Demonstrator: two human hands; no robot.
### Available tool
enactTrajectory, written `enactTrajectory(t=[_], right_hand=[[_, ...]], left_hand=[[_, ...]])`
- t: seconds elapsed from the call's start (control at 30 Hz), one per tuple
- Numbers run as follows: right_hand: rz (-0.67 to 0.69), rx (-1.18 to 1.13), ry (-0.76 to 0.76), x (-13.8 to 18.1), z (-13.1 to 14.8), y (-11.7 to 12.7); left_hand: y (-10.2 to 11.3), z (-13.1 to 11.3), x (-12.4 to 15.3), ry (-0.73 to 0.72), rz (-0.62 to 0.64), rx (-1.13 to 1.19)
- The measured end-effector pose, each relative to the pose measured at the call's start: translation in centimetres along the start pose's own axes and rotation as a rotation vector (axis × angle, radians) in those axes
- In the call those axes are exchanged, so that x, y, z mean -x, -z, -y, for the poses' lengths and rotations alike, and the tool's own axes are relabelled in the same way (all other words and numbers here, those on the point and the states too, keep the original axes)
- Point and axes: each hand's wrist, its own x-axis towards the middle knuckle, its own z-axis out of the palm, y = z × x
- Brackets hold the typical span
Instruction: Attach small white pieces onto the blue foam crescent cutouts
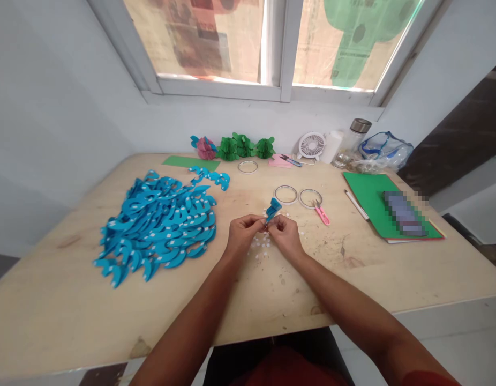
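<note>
My left hand (243, 231) and my right hand (285, 234) meet over the middle of the wooden table (240, 300), fingers pinched together. Between them they hold a small blue paper cutout (273, 208) that sticks up above the fingertips. Small white paper bits (261, 247) lie scattered on the table just under and around both hands. A large heap of blue paper cutouts (159, 222) with white squares on them lies to the left of my left hand.
Three tape rings (285, 194) and pink snips (322, 214) lie beyond my hands. A green folder (372, 201) is at the right. Green and pink paper flowers (242, 146), a small white fan (311, 145), a jar (354, 136) and a clear bag (386, 150) line the wall.
</note>
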Motion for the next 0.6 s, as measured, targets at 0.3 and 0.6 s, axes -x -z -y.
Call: enactTrajectory(t=[0.3,0.6], right_hand=[[0.002,0.008,-0.006,0.06,0.41,0.04],[-0.015,-0.017,0.001,-0.05,0.08,-0.01]], left_hand=[[-0.10,-0.29,0.26,-0.007,-0.015,-0.010],[-0.24,0.17,0.11,0.008,-0.015,0.028]])
